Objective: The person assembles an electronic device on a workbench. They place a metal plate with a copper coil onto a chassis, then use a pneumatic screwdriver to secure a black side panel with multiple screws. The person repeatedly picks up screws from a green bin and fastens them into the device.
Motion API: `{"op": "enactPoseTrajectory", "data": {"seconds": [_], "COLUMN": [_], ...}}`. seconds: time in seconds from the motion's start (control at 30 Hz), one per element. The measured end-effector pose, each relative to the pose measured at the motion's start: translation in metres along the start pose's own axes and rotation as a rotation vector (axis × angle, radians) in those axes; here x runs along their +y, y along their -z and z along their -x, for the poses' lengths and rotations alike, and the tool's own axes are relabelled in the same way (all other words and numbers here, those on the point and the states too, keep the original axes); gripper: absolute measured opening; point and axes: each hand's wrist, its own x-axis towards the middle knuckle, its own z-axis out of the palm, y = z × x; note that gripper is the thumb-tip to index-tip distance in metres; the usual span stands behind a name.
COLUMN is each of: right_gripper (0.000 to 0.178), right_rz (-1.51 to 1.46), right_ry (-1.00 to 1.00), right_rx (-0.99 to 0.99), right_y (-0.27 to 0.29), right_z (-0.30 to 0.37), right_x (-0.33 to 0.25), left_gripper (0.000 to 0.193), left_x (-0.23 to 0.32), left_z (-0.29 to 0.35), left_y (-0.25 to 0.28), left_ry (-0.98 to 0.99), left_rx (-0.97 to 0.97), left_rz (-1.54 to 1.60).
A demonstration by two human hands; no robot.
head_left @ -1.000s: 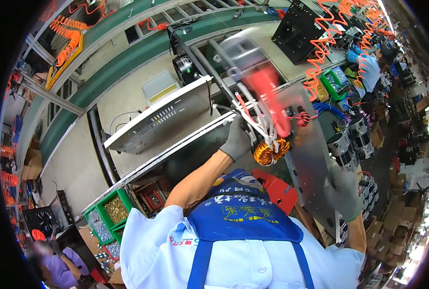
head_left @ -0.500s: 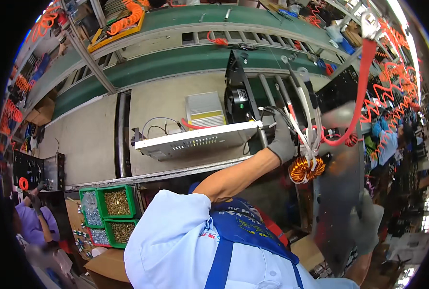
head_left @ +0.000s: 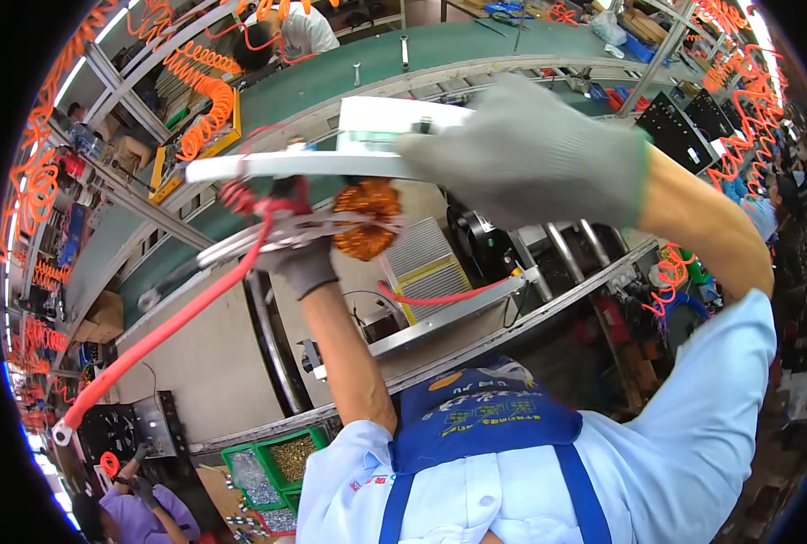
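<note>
Gripping a white panel (head_left: 331, 165) from above, the gloved right hand (head_left: 530, 154) is closed on its right end; its long axis runs leftward. The left hand (head_left: 299, 258), closed beneath it, holds a copper coil (head_left: 365, 227) and red cable (head_left: 168, 328).

1. Panel (head_left: 313, 165): held up between both hands, left hand (head_left: 299, 258) below it, right hand (head_left: 535, 154) at its right end.
2. Coil (head_left: 365, 229): under panel, right of left hand.
3. Bins (head_left: 272, 467): lower left.
</note>
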Motion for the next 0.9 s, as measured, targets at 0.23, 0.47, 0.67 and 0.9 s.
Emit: {"op": "enactPoseTrajectory", "data": {"seconds": [0.23,0.47,0.67,0.9], "right_gripper": [0.025,0.029,0.024,0.024], "right_rz": [-0.138,-0.347,-0.486,-0.547], "right_ry": [0.249,0.422,0.396,0.314], "right_rx": [-0.037,-0.044,-0.241,-0.331], "right_y": [-0.110,-0.315,-0.434,-0.483], "right_z": [-0.149,-0.220,-0.216,-0.206], "right_x": [0.039,0.063,0.057,0.062], "left_gripper": [0.070,0.076,0.066,0.054], "left_x": [-0.174,-0.238,-0.259,-0.256], "left_z": [-0.073,-0.063,-0.022,0.006], "left_y": [-0.079,-0.216,-0.317,-0.370], "left_ry": [0.140,0.481,1.115,1.189], "left_rx": [-0.031,-0.292,-0.003,0.065], "left_rz": [-0.583,-0.275,1.330,1.744]}}
